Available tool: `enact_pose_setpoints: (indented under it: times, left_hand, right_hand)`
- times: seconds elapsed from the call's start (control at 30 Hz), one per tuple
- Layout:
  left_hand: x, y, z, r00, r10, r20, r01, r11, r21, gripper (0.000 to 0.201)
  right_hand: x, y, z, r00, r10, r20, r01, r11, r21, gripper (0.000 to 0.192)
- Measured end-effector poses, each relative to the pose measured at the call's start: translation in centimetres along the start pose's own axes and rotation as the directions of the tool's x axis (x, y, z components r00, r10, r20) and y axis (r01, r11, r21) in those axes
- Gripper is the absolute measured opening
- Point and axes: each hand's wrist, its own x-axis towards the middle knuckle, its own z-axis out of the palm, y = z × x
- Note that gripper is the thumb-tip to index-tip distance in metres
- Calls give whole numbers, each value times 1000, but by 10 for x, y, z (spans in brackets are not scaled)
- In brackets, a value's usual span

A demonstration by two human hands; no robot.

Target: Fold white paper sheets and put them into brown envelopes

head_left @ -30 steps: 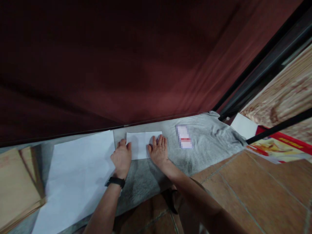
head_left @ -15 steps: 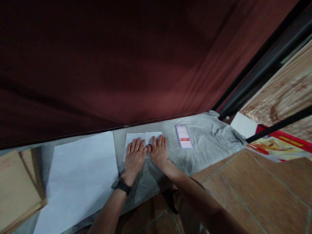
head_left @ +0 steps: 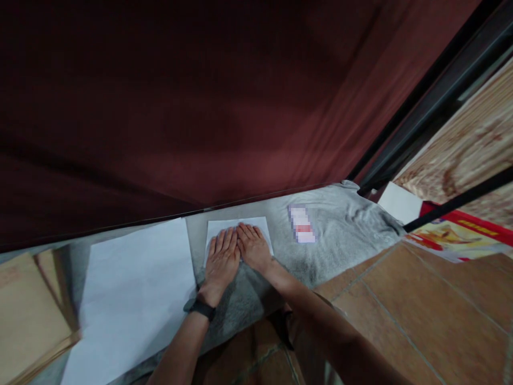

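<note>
Both hands are flat on a small white folded paper (head_left: 240,227) sitting on a grey cloth (head_left: 344,224). The left hand (head_left: 222,258) and right hand (head_left: 252,247) lie palms down, side by side, with the fingers touching near the middle of the sheet. There's a black watch (head_left: 199,308) on the left wrist. A big white sheet (head_left: 128,289) lies just left of them, and a small blurred-out card (head_left: 302,225) lies to the right on the cloth. A dark red curtain (head_left: 200,107) hangs behind, with brown floor tiles (head_left: 420,315) on the right.
</note>
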Motion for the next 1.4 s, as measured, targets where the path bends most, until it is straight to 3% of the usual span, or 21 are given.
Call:
enact_pose_setpoints:
  times: [0.6,0.93,1.03,1.1,1.2,1.27,1.4]
  left_hand:
    - [-4,-4,3,978,-193,-80,191,981,-25,63]
    - [-8,-12,3,977,-205,-61,205,979,3,64]
    - [-8,-12,2,977,-201,-66,203,979,23,64]
    - [-9,-12,1,981,-181,-64,183,983,31,62]
    - [-11,-14,0,988,-151,-31,152,988,36,62]
    - [-12,-15,0,990,-143,-13,143,989,41,63]
    - [-13,-15,1,989,-145,-18,145,988,58,62]
  right_hand:
    - [-11,15,3,974,211,-76,-219,969,-113,57]
    - [-11,29,-11,935,346,-81,-354,927,-123,56]
    - [-3,16,-16,963,258,-77,-263,963,-60,55]
    - [2,1,-15,992,117,-53,-116,993,5,54]
    - [6,-21,-7,997,-76,2,76,995,63,51]
    - [6,-30,-1,993,-115,26,113,992,62,50]
    - [7,-26,8,998,-64,7,63,998,14,49]
